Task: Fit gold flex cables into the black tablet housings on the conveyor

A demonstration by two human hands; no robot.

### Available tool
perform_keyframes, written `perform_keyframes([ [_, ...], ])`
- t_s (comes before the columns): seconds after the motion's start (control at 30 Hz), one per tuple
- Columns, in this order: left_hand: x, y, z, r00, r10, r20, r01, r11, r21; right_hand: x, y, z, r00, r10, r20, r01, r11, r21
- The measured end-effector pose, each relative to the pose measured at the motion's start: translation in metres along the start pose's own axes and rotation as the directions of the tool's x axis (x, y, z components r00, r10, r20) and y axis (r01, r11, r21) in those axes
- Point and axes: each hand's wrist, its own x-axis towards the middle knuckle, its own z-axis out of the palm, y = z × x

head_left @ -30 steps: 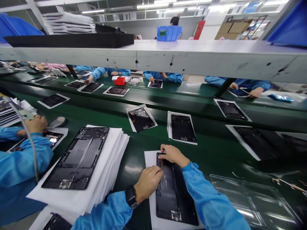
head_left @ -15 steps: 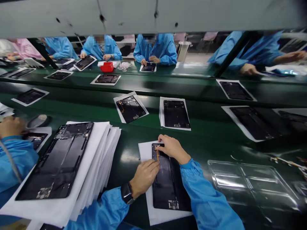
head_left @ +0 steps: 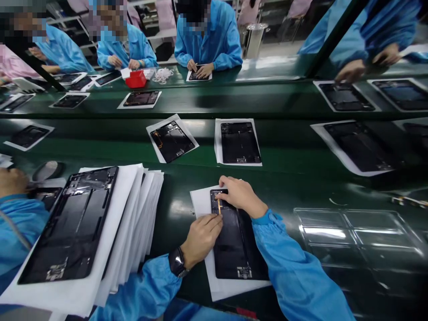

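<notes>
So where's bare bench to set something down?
Bare bench lies between the paper stack and the left hand, and between the right hand and clear tray. Crowded: panel under both hands; left of stack, a co-worker's hand.

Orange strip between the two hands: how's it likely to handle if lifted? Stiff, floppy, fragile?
Probably floppy: the orange strip looks thin and narrow. Likely very light, being so small beside the black panel. Perhaps easy to crease at that apparent thinness, though whether it's attached at either end is hidden by fingers.
</notes>
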Motion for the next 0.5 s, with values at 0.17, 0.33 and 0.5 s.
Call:
perform_keyframes([
  [0.17,0.003,0.001,-0.003,0.999,0.014,0.050,-0.014,1.000,0.002,0.001,-0.002,-0.001,1.000,0.009,0.008,-0.009,1.000,0.011],
  [0.33,0.009,0.001,-0.010,0.992,-0.008,0.129,0.014,0.999,-0.043,-0.002,-0.007,-0.008,0.999,0.031,0.007,-0.032,0.999,0.018],
  [0.5,0.009,-0.009,-0.021,0.977,-0.038,0.210,0.074,0.983,-0.169,-0.034,-0.009,-0.027,0.999,-0.043,0.000,0.042,0.970,0.241],
])
